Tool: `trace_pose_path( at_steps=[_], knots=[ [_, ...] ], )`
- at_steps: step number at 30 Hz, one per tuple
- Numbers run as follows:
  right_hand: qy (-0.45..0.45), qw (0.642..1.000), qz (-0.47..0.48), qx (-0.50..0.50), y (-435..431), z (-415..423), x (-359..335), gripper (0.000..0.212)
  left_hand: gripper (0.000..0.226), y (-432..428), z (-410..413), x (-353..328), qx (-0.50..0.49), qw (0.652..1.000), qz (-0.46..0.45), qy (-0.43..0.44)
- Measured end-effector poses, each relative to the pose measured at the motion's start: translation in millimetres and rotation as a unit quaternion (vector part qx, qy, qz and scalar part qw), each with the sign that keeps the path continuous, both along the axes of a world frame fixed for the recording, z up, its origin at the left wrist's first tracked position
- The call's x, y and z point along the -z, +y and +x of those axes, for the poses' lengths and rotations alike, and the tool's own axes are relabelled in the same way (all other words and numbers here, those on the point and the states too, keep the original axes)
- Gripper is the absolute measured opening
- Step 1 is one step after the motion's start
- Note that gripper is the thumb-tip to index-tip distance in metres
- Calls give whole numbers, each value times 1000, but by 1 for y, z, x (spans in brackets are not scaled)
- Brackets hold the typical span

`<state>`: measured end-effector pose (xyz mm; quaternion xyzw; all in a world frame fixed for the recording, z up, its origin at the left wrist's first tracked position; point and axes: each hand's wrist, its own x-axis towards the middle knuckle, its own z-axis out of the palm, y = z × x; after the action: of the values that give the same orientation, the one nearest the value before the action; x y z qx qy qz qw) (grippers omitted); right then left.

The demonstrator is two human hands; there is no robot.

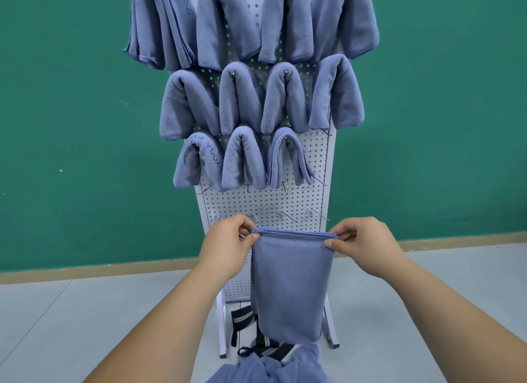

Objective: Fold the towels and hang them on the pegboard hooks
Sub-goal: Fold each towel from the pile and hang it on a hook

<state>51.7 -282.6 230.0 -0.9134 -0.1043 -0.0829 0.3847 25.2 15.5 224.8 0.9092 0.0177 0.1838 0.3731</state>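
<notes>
**Folded towel held up at the lower pegboard, both hands on its top edge**

- Towel [291, 285]: blue, folded to a narrow rectangle. It hangs straight down in the air, in front of the lower middle of the pegboard [256, 203].
- Left hand [228, 245]: fingers [252, 236] clamped on the towel's top left corner, thumb in front.
- Right hand [368, 245]: fingers [332, 244] clamped on the top right corner the same way. The top edge is pulled level between the hands.
- Hung towels [242, 106]: three rows draped over pegs fill the upper board. The third row has three, running from the left edge; the peg [319, 178] at its right edge is bare.
- Hooks [288, 216]: a bare row sits just above the held towel's top edge, more of them toward the right edge than the left. The left hand partly covers those near the left edge.
- In the way: the held towel hides the lower board and part of the stand's right leg. Cannot tell if it touches the board.
- Floor: a loose heap of blue towels [271, 368] lies at the foot of the stand, right under the held towel's bottom edge. Something black with grey stripes [242, 320] sits between the stand legs, partly hidden; cannot tell what it is.
- Behind: green wall [71, 126], tan skirting strip [114, 268], pale grey floor [85, 325].
</notes>
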Motion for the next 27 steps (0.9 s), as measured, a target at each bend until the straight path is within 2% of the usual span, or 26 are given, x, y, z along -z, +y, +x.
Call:
trace_pose_path(
  at_steps=[4, 8, 11, 13, 16, 19, 20, 22, 27],
  knots=[
    [66, 990, 118, -52, 2, -4, 0, 11, 11, -6, -2, 0, -33, 998, 51, -12],
    [65, 980, 172, -76, 15, -7, 3, 4, 10, -14, -6, 2, -48, 995, 83, 10],
    [28, 980, 165, -110, 33, -13, 3, 7, 42, -24, -11, 0, 94, 994, 48, 21],
    [-1, 982, 132, -137, 45, -18, 4, 9, 49, -35, -14, -4, 190, 981, 37, 26],
    [-18, 983, 121, -138, 52, -23, 4, 11, 22, -43, -13, -3, 215, 975, 56, 1],
    [74, 971, 162, -157, 42, -18, 12, 21, 6, -44, -13, -4, 183, 982, 28, -24],
    [114, 967, 151, -172, 37, -17, 18, 28, 4, -43, -12, -5, 172, 985, 4, -33],
    [164, 963, 71, -200, 28, -16, 31, 37, 6, -42, -10, -9, 149, 986, -51, -54],
    [217, 953, -73, -199, 15, -14, 68, 39, 13, -27, -7, -21, 97, 972, -192, -97]
  ],
)
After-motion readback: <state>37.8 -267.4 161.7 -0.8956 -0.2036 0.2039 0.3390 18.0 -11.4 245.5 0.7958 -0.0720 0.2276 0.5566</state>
